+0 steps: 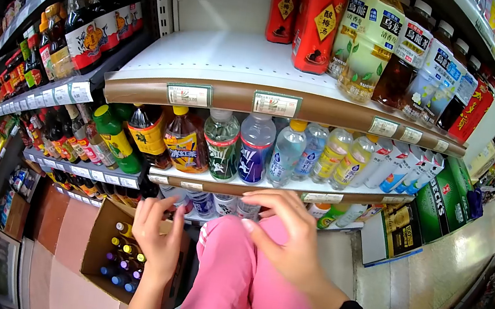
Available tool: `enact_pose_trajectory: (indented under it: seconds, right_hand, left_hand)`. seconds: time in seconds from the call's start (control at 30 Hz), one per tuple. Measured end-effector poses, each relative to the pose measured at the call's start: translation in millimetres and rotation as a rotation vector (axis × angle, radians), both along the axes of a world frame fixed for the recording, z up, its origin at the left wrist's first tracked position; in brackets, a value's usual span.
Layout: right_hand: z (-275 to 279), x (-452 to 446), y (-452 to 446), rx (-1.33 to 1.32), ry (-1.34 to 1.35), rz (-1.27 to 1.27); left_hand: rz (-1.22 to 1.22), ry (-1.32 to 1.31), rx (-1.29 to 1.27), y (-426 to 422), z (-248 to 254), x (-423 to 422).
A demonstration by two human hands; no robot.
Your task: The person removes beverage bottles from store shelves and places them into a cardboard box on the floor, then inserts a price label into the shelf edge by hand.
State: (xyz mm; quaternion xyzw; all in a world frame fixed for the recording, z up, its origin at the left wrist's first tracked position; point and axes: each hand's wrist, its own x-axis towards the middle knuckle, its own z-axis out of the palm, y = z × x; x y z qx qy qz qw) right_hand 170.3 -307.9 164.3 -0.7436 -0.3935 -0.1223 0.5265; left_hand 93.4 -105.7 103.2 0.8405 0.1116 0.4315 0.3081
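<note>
My left hand [156, 236] hangs beside the cardboard box [103, 214], its fingers apart and nothing in it. Several bottles with coloured caps [124, 263] stand inside that box. Over my knees in pink trousers [225, 276], my right hand [289, 241] has thumb and fingers spread and holds nothing. Just beyond both hands is the lower shelf [231, 187], lined with drinks. Among them are a bottle with a purple label [254, 152], a green-labelled bottle [219, 148] and a clear bottle with a yellow cap [288, 153].
Above, the white upper shelf [204, 55] carries red bottles [319, 26] and tea bottles [368, 45] at its right. Sauce bottles fill the side shelf [74, 94] on the left. Green Beck's cartons [445, 193] are stacked on the floor at right.
</note>
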Motion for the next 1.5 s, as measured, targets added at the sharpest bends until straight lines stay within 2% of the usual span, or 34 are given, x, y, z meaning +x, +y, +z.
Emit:
enact_pose_trajectory:
  seconds: [0.1, 0.27, 0.53, 0.77, 1.07, 1.5]
  right_hand:
    - [11, 0, -12, 0.049, 0.073, -0.058]
    - [18, 8, -28, 0.071, -0.007, -0.110]
    - [28, 25, -23, 0.036, -0.089, -0.106]
    - [32, 61, 36, 0.059, -0.318, -0.129]
    - [40, 82, 96, 0.057, -0.511, -0.227]
    - [47, 94, 108, 0.023, -0.520, -0.334]
  left_hand:
    - [-0.067, -0.094, 0.112, -13, 22, 17]
    - [-0.073, -0.174, 0.275, -19, 55, 46]
    - [0.080, -0.251, 0.452, 21, 81, 87]
    - [0.210, -0.247, 0.489, 46, 82, 101]
    - [0.196, -0.218, 0.499, 73, 89, 109]
    - [0.088, -0.196, 0.467, 80, 95, 114]
